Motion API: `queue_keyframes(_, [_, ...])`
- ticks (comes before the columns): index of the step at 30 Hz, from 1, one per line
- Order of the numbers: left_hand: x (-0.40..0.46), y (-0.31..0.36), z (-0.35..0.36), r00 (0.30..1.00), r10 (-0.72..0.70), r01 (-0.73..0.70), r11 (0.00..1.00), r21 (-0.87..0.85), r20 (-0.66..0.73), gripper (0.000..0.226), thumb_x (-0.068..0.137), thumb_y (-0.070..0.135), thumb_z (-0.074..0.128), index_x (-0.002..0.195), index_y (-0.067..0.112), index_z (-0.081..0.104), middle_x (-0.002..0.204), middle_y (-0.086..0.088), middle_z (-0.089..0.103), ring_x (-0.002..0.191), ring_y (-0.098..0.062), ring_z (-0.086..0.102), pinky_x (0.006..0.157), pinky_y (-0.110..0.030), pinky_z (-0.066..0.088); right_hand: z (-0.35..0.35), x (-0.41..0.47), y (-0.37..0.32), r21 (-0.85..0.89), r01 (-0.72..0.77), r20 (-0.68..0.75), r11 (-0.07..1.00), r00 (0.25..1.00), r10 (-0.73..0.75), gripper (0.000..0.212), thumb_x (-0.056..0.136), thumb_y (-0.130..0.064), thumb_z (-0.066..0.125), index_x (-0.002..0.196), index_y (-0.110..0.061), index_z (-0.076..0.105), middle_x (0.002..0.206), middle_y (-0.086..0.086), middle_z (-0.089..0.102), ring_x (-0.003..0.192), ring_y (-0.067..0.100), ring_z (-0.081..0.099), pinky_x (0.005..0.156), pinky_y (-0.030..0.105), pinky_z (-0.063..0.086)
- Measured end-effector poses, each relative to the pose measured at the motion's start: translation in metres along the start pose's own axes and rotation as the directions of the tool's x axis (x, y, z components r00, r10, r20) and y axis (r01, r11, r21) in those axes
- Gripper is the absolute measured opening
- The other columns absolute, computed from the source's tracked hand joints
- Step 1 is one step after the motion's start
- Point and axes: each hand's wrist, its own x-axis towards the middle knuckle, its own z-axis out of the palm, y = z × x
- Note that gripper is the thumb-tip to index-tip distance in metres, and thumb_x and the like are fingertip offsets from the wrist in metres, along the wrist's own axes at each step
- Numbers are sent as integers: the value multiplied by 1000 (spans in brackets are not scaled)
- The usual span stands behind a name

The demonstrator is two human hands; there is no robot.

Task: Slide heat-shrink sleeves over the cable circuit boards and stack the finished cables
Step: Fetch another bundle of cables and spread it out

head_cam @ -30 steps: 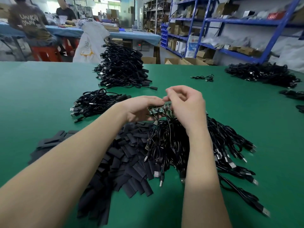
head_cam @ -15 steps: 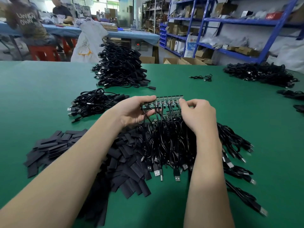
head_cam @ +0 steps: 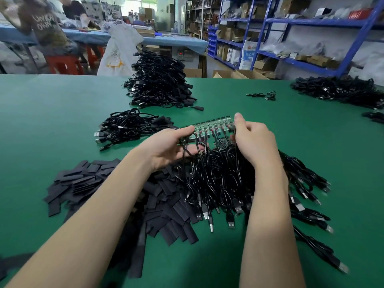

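Green circuit-board strip, frame centre: left hand and right hand pinch its ends, cables dangling below. Risk, judged: tangled leads snag, boards snap unevenly. Sleeves heaped lower left, partly under the cables. Finished stacks upper centre, well apart.

free: green table far left | blocked: sleeve heap, cable piles
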Motion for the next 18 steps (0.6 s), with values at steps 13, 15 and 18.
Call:
queue_keyframes(13, [-38, -13, -20, 983, 82, -96, 992, -77, -162, 21, 100, 8, 58, 114, -9, 60, 97, -22, 76, 75, -29, 77, 43, -15, 52, -6, 5, 19, -91, -6, 86, 996, 996, 14, 43, 99, -45, 52, 95, -7, 74, 103, 16, 72, 95, 25, 62, 84, 16, 41])
queue_keyframes(15, [-41, -15, -23, 980, 83, -102, 990, -98, -182, 20, 99, 8, 58, 113, -8, 61, 93, -21, 76, 74, -27, 77, 43, -15, 53, -6, 3, 18, -84, 12, 72, 996, 997, -6, 41, 98, -44, 54, 94, -8, 74, 102, 16, 72, 93, 26, 63, 79, 16, 45])
queue_keyframes(18, [-45, -10, -30, 972, 87, -118, 984, -131, -217, 18, 99, 6, 59, 112, -6, 60, 93, -22, 76, 75, -27, 77, 44, -16, 54, -10, 3, 16, -66, 17, 55, 998, 998, -14, 33, 98, -48, 53, 86, -24, 73, 87, -4, 73, 80, 9, 59, 62, 22, 40])
